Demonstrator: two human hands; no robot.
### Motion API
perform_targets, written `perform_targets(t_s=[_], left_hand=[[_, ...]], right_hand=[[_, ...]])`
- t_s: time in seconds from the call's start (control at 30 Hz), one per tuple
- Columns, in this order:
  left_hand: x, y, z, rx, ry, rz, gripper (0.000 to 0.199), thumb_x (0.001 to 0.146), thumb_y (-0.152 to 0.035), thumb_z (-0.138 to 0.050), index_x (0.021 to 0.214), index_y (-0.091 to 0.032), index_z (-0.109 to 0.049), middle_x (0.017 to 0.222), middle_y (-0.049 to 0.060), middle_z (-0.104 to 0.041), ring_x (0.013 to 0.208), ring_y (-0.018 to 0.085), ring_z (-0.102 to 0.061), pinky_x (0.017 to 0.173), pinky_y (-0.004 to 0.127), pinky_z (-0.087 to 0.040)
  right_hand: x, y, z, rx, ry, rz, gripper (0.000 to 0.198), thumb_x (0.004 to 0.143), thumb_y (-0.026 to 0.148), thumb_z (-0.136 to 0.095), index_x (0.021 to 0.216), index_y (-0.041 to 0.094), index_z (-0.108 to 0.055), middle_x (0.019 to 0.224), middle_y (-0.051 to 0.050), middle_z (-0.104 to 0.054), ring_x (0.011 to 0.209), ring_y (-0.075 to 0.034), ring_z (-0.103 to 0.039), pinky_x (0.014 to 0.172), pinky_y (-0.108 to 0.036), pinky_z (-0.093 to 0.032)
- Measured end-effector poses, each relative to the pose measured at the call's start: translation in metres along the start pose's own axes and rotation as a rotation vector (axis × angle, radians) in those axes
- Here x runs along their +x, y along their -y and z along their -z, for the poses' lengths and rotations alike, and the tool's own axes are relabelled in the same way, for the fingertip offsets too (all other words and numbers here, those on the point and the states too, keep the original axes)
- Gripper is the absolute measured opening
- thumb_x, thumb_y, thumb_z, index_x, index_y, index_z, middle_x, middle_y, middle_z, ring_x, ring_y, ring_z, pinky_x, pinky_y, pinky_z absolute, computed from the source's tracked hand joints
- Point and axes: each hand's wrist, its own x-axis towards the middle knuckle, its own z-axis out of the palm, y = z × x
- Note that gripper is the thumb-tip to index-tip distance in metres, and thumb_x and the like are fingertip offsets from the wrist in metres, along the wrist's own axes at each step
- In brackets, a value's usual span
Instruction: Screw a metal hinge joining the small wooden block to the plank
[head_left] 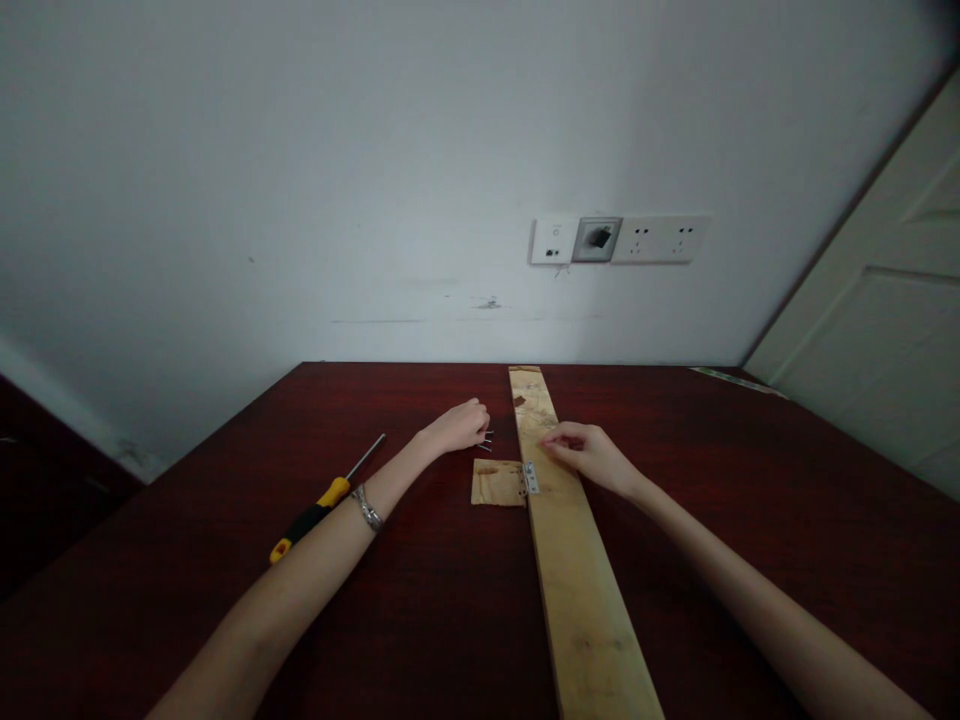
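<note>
Curled fingers close my left hand beside several small screws on the dark red table; whether it grips any of them I cannot tell. Over the long wooden board, my right hand is pinched closed, and anything between its fingertips is too small to make out. Just below the hands, a metal hinge lies on the board's left edge. A short wood piece sits against that edge at the hinge. Left of my left forearm lies a yellow and black screwdriver, its shaft pointing away.
The table meets a white wall at its far edge. Wall sockets are above it, right of centre. A pale panelled door stands at the right. Near the far right edge lies a thin printed strip.
</note>
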Motion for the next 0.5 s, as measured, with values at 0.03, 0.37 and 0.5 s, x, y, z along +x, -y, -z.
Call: perform_targets(t_s=[0.03,0.37,0.5], left_hand=[[0.0,0.002,-0.001,-0.024,-0.021,0.0,0.015,0.076,-0.008,-0.05,0.07,-0.013,-0.062,0.076,0.008,-0.061,0.078,0.019,-0.052,0.072,0.028,-0.042],[-0.005,-0.027,-0.004,-0.788,-0.418,0.067,0.006,0.075,-0.017,-0.058,0.074,-0.013,-0.063,0.077,0.003,-0.06,0.072,0.012,-0.055,0.069,0.023,-0.043],[-0.012,-0.049,0.0,-0.952,-0.433,0.076,0.009,0.077,-0.021,-0.059,0.077,-0.012,-0.063,0.079,0.003,-0.06,0.073,0.012,-0.055,0.07,0.024,-0.044]], right_hand=[[0.0,0.0,0.0,-0.002,-0.003,0.002,0.022,0.079,0.032,-0.054,0.083,0.017,-0.069,0.086,-0.006,-0.068,0.079,-0.019,-0.061,0.071,-0.03,-0.047],[0.001,0.018,-0.006,0.046,-0.091,0.006,0.021,0.079,0.031,-0.056,0.087,0.017,-0.07,0.09,-0.006,-0.07,0.082,-0.019,-0.063,0.073,-0.03,-0.047],[0.001,0.028,-0.01,0.098,-0.088,0.006,0.021,0.077,0.033,-0.059,0.086,0.017,-0.071,0.088,-0.006,-0.071,0.081,-0.019,-0.064,0.073,-0.029,-0.048]])
